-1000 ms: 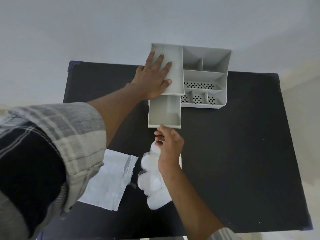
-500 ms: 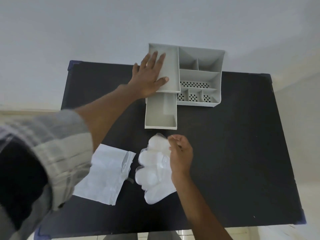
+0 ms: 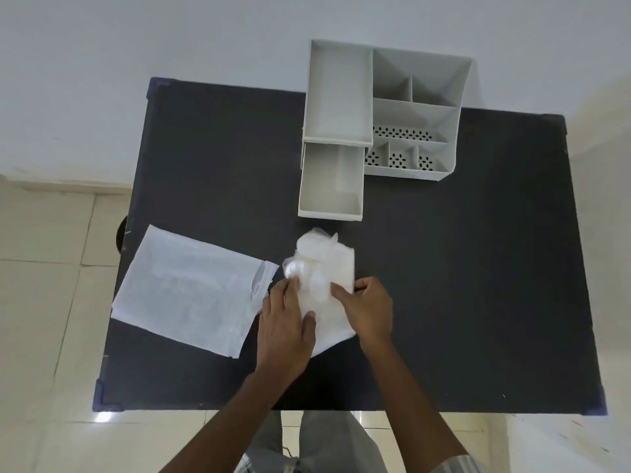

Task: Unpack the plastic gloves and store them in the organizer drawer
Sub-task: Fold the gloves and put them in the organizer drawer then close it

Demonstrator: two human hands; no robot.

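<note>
A stack of clear plastic gloves (image 3: 322, 268) lies on the black table (image 3: 478, 302), just in front of the open drawer (image 3: 331, 186). The drawer sticks out of the grey organizer (image 3: 416, 117) and looks empty. My left hand (image 3: 286, 326) grips the stack's left side with the thumb on top. On the stack's right side, my right hand (image 3: 368, 308) presses and pinches the gloves. Part of the stack is hidden under both hands.
The empty white packaging bag (image 3: 191, 291) lies flat on the table to the left of the gloves. The organizer stands at the table's far edge against a white wall. Tiled floor shows around the table.
My left hand has left the organizer's top and come down onto the gloves. My right hand has shifted to the stack's right side. The view has pulled back.
</note>
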